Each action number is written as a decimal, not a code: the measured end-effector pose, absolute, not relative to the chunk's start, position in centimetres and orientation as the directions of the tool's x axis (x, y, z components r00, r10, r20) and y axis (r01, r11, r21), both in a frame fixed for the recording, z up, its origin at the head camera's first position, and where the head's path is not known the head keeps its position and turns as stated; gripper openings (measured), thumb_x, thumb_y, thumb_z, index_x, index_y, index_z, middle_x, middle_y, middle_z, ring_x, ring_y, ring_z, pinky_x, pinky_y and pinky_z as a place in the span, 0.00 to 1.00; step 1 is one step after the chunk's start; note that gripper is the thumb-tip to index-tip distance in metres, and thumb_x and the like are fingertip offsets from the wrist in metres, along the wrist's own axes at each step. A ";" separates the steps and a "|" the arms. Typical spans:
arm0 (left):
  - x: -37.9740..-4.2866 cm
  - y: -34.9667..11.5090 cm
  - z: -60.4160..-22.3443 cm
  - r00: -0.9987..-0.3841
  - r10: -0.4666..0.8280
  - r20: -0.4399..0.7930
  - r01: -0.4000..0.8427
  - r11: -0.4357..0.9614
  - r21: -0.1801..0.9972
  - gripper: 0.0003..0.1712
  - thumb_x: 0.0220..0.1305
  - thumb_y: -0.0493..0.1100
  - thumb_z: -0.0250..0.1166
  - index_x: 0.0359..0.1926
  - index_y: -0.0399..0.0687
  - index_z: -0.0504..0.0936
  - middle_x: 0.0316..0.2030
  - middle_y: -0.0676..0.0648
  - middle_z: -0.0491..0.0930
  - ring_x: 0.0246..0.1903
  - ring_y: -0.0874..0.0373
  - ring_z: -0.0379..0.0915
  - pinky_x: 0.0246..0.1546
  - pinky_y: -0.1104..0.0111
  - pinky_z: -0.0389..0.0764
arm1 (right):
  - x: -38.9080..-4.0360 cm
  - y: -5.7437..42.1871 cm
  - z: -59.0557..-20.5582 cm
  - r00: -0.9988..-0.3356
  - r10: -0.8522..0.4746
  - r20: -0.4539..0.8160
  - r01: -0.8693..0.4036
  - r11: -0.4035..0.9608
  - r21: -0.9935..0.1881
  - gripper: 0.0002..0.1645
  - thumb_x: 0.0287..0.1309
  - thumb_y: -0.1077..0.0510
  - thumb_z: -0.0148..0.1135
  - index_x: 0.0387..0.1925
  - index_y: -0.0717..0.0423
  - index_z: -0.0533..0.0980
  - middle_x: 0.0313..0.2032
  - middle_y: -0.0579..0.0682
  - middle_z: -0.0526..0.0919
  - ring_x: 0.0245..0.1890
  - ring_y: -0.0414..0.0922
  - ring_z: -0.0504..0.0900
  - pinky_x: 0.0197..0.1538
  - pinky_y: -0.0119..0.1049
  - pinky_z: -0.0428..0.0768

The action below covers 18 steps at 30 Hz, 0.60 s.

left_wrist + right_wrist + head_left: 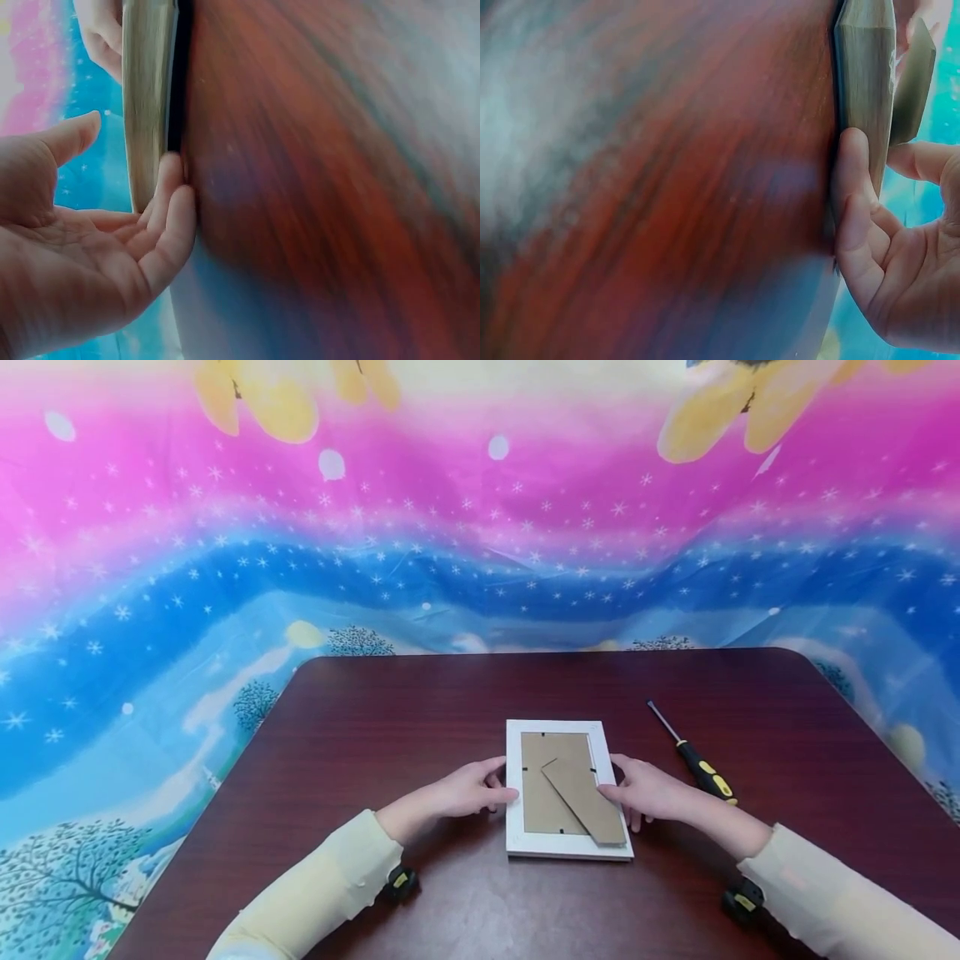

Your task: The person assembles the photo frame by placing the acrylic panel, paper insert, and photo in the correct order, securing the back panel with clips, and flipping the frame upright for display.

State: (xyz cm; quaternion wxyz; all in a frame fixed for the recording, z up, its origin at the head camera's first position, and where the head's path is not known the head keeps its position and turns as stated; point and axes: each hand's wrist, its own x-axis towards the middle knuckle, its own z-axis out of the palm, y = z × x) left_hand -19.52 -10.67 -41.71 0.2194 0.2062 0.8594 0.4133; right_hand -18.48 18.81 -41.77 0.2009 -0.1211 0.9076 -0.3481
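A white picture frame (514,814) lies face down on the table, its brown backing board (536,793) upward. A brown easel stand (588,806) slants across the backing, and small dark tabs sit around the board's edge. My left hand (472,787) is at the frame's left side; in the left wrist view its fingers (176,225) touch the side edge while the thumb stays apart. On the opposite side, my right hand (648,787) holds the frame, thumb over the back's edge and fingers (853,165) against the side. The fingertips' undersides are hidden.
A black and yellow screwdriver (705,770) lies right of the frame, its tip pointing away. The dark wooden table (420,710) has rounded far corners. Behind it hangs a colourful printed cloth (450,527). Dark devices (401,883) are worn at both wrists.
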 end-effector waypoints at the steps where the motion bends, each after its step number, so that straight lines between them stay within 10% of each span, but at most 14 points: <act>1: -19.5 -10.6 -41.6 -0.812 0.540 -0.223 0.141 0.551 0.822 0.41 0.67 0.46 0.63 0.72 0.34 0.55 0.28 0.49 0.79 0.24 0.58 0.76 0.24 0.69 0.75 | -18.5 18.9 -41.8 -0.889 -0.364 -0.276 -0.085 0.726 -0.683 0.40 0.66 0.54 0.58 0.68 0.73 0.52 0.15 0.49 0.79 0.13 0.47 0.79 0.17 0.39 0.75; 18: -19.5 -10.2 -41.5 -0.774 0.565 -0.286 -0.110 0.325 0.939 0.41 0.66 0.34 0.61 0.71 0.26 0.48 0.31 0.48 0.81 0.28 0.57 0.78 0.27 0.67 0.78 | -18.5 19.4 -41.4 -0.868 -0.400 -0.294 -0.076 0.692 -0.718 0.39 0.68 0.55 0.55 0.68 0.73 0.49 0.17 0.50 0.79 0.15 0.49 0.81 0.17 0.37 0.74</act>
